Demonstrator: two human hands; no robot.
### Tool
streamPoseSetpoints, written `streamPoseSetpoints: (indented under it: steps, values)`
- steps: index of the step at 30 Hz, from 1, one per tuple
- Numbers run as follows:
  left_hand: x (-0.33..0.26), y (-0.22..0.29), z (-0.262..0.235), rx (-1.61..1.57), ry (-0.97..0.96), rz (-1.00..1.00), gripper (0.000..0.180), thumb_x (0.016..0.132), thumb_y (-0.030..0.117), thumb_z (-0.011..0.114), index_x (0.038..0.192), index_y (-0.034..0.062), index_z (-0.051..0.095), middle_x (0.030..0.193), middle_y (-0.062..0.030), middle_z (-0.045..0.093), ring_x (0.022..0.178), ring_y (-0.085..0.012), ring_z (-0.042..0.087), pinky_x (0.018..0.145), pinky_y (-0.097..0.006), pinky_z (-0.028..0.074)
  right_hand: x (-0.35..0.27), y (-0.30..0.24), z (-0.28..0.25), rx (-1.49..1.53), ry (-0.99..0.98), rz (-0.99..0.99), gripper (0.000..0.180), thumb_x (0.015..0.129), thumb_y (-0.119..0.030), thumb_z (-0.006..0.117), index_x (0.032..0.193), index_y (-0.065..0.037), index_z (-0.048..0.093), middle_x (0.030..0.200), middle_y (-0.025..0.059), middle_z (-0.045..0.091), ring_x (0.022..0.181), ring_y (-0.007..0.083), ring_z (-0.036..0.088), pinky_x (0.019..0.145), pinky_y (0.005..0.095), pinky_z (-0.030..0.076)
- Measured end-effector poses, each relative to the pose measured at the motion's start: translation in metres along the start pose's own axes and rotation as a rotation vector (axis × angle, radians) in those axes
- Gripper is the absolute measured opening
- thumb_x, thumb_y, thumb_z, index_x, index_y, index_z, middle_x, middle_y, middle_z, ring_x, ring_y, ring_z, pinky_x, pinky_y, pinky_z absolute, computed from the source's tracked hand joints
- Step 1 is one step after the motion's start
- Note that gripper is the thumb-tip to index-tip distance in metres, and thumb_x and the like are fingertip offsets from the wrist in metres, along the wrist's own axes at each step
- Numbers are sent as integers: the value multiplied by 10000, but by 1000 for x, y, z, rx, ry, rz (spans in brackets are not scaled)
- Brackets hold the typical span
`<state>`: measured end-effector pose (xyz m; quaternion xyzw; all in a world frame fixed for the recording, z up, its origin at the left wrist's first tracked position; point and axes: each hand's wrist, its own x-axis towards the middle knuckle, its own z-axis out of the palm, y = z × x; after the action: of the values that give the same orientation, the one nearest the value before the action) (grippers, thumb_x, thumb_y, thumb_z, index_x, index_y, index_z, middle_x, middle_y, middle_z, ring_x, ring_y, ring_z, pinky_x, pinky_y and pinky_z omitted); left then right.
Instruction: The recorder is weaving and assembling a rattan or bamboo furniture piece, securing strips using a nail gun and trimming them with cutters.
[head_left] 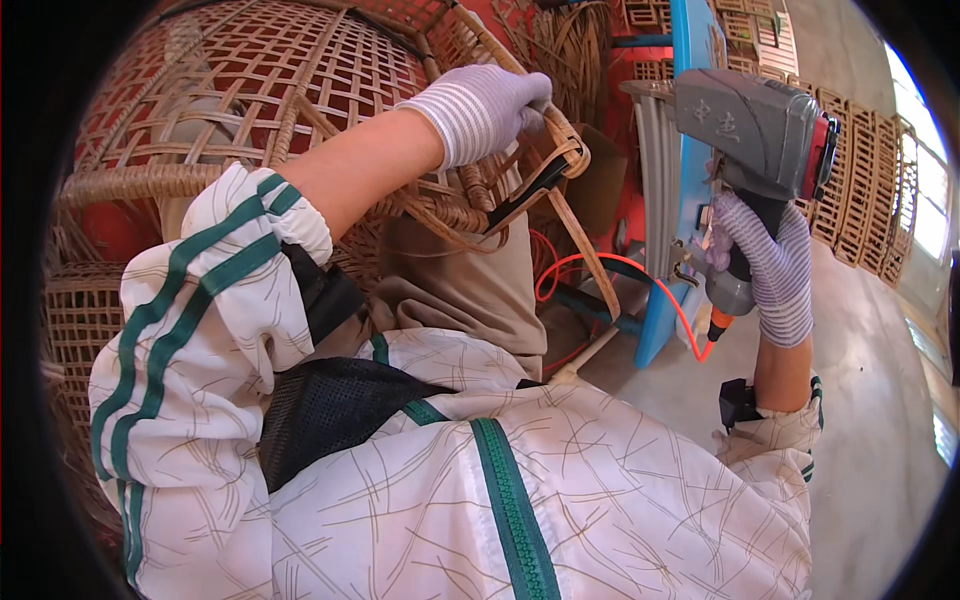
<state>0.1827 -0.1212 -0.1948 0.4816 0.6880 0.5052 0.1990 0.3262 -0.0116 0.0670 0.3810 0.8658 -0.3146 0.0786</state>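
Observation:
My left hand (480, 112), in a striped glove, is closed around a rattan pole (565, 130) at the edge of a large woven wicker piece (290, 75). Below that grip, rattan is bound around the pole's end, and a loose flat strip (585, 250) hangs down. On the right, my gloved right hand (778, 262) wraps the handle of a grey and black air staple gun (745, 125), held up beside a blue board. An orange air hose (690, 325) runs from the bottom of its handle and loops back leftward.
The upright blue board (660, 325) stands between my hands, with a grey ribbed piece (655, 190) against it. Stacked openwork rattan frames (865, 185) line the right side above the concrete floor (870, 400). A bundle of loose strips (570, 65) is at the back.

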Motion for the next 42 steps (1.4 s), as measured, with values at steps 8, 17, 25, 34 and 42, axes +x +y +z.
streamPoseSetpoints:
  steps: [8,17,25,34,42]
  values:
    - [12,5,-20,-237,-153,-153,312,860,304,678,998,27,708,832,-124,695,792,-225,667,777,-349,519,-4,-14,8,-24,-21,33,266,867,-191,710,986,25,612,630,39,562,517,103,512,497,257,422]
    - [33,13,-14,-254,-169,-318,328,825,403,711,958,104,738,806,-72,698,702,-205,644,654,-358,536,-37,-49,24,103,116,-142,297,930,-288,594,926,3,535,671,44,497,526,151,509,538,286,448]
    - [54,-1,43,-196,48,-336,257,784,339,735,908,114,750,855,-80,725,832,-236,685,821,-354,535,-67,-62,21,-180,0,67,171,820,-124,678,917,10,637,726,81,639,684,160,624,639,286,498]
    - [56,-15,53,5,190,7,236,820,377,705,950,187,752,1108,-83,655,1026,-295,626,940,-400,485,-67,73,55,-890,82,-293,715,641,-112,794,1302,-36,533,732,117,653,674,315,652,662,397,532]
    - [83,-45,78,-573,-209,-105,308,822,209,755,1074,42,699,1021,-66,706,922,-155,647,858,-284,504,-50,113,87,-878,146,-360,760,607,-93,796,1310,6,525,675,131,603,627,340,611,609,430,490]
